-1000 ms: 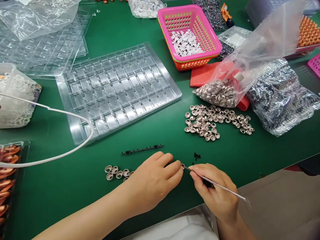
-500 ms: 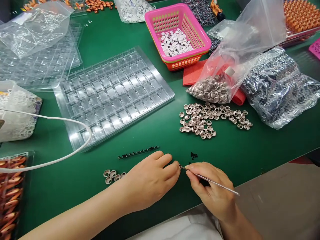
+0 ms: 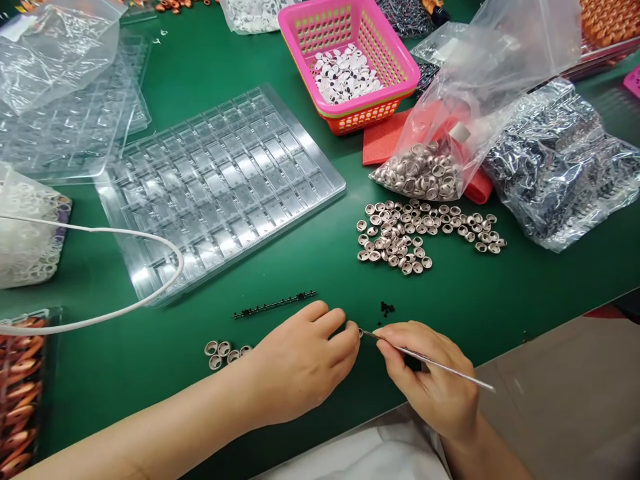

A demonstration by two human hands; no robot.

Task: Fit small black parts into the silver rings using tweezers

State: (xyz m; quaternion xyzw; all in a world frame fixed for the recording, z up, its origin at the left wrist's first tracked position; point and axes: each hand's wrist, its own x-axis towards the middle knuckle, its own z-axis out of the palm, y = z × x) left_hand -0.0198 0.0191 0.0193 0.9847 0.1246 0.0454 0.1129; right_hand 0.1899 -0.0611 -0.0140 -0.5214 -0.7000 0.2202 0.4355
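My left hand (image 3: 300, 360) rests on the green mat, fingers curled and pinched on a small silver cup-shaped cap (image 3: 359, 331) at its fingertips. My right hand (image 3: 430, 380) pinches a thin metal pick (image 3: 435, 363), and the pick's tip touches that cap. A few finished-looking silver caps (image 3: 223, 352) lie in a row just left of my left hand. A thin black strip with pegs (image 3: 274, 304) lies just beyond my left hand. A tiny heap of black bits (image 3: 386, 308) sits beyond my right hand.
A loose pile of silver caps (image 3: 415, 237) lies right of centre, below an open clear bag (image 3: 425, 173) of more. A clear compartment tray (image 3: 220, 180), a pink basket (image 3: 350, 40) of white discs, a bag of dark parts (image 3: 560, 167) and a white cable (image 3: 125, 233) surround them.
The view has shifted a little, so things sit slightly lower-left in frame. Both hands stay together at the cap, with the pick's tip still against it.
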